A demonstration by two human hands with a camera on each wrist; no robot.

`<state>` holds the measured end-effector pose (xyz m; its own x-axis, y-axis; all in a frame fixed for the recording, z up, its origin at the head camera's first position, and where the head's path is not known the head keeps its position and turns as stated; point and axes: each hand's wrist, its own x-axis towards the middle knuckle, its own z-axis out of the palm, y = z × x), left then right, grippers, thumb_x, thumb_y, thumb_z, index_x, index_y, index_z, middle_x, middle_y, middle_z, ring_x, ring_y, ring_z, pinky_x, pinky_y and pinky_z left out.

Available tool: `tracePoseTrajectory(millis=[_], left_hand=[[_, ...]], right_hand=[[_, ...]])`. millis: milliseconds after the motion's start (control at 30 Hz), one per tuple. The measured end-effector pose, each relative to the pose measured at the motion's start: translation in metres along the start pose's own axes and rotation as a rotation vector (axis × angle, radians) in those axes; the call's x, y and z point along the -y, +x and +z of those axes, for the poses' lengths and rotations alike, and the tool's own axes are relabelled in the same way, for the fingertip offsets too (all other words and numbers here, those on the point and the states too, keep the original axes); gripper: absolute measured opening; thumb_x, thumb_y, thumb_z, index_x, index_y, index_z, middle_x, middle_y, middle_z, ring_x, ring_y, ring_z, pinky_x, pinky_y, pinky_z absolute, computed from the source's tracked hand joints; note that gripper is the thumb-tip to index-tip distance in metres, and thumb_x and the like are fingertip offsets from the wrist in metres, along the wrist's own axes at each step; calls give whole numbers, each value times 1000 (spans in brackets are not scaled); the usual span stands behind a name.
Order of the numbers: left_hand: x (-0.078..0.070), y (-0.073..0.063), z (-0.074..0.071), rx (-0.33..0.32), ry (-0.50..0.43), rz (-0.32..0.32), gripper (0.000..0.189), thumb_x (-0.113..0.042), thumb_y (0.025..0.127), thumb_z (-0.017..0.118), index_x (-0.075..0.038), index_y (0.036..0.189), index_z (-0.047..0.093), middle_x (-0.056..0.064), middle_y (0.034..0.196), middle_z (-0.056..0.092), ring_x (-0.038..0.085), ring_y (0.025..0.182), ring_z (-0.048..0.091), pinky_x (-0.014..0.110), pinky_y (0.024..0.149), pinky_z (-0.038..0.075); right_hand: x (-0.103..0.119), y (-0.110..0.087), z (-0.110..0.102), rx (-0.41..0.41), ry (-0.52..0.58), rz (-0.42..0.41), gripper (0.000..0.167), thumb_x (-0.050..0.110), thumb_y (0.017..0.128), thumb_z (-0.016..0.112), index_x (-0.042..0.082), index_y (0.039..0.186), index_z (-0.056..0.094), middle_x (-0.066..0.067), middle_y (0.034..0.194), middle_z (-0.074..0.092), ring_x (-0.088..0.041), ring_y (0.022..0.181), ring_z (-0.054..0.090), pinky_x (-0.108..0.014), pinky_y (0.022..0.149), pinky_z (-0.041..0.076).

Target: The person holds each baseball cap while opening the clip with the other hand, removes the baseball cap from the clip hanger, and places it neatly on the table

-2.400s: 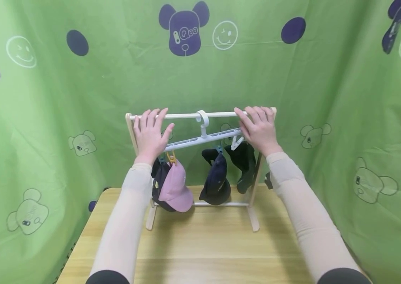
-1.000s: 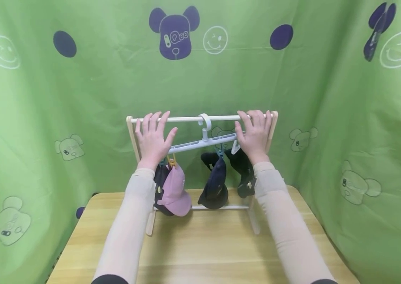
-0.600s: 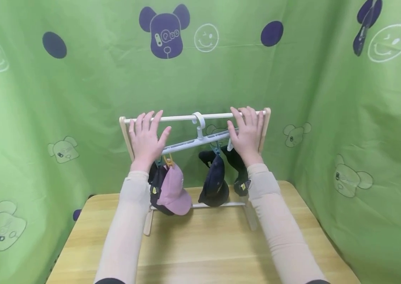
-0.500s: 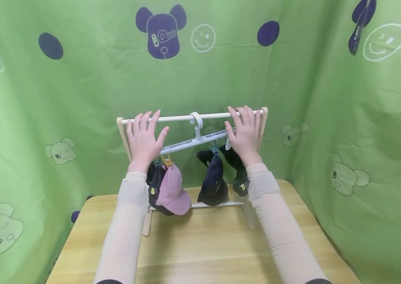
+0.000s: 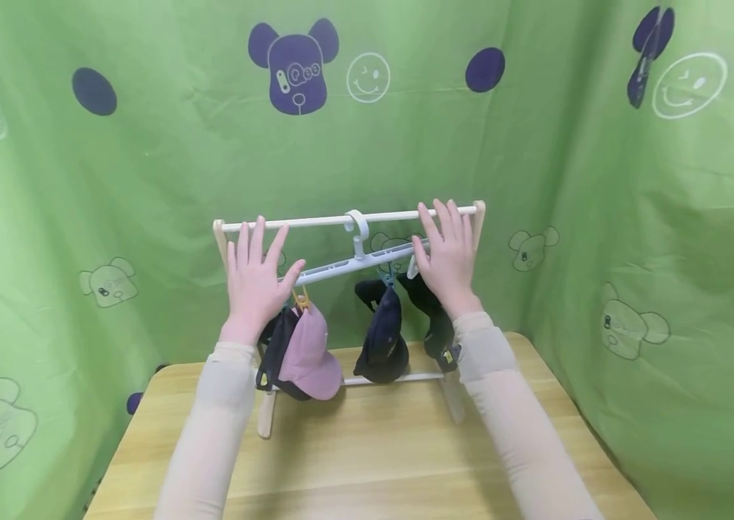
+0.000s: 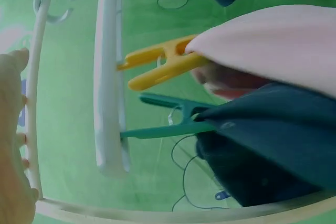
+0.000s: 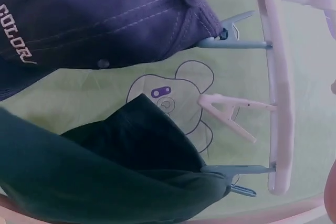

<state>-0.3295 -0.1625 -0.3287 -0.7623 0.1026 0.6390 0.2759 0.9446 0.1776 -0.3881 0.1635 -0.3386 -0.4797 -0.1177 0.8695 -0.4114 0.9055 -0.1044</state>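
A pale blue clip hanger [image 5: 360,261] hangs by its hook from the white bar [image 5: 315,222] of a wooden rack, tilted with its left end lower. My left hand [image 5: 256,285] is at the bar's left part, fingers straight and spread. My right hand [image 5: 448,260] lies over the right part, its straight fingers reaching past the bar. A pink cap [image 5: 311,354] hangs from a yellow clip [image 6: 165,61], beside a dark cap [image 6: 273,129] on a green clip [image 6: 173,119]. A navy cap [image 7: 105,19] and a dark green cap [image 7: 105,171] hang on the right from blue clips.
A white clip [image 7: 231,111] on the hanger holds nothing. The rack's feet [image 5: 266,415] stand on a wooden table [image 5: 367,462]. Green printed curtains [image 5: 165,159] surround the table at the back and sides.
My left hand has drawn slightly down and back, its fingers straighter. The right hand stays at the bar. The left caps have swung a little leftward, and the head view has shifted.
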Motion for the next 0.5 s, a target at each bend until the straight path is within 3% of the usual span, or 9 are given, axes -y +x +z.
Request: tracePoseTrajectory(millis=[233,500], left_hand=[[0,-25,1,-39,-55,-6,64,-56,96,45,-31,153,29,13,163,18,34,152,6,62,121,4],[-1,-49,8,-81,-151,-19,57,-46,98,47,-23,149,39,16,156,35,38,146,27,66,116,17]], right_hand=[[8,-16,-2,-18,33,32,54,31,98,52,16,149,40,-14,158,32,-34,148,25,-54,122,15],[12,-45,4,-93,162,51,50,24,96,56,9,143,48,-17,150,45,-36,143,35,-48,122,22]])
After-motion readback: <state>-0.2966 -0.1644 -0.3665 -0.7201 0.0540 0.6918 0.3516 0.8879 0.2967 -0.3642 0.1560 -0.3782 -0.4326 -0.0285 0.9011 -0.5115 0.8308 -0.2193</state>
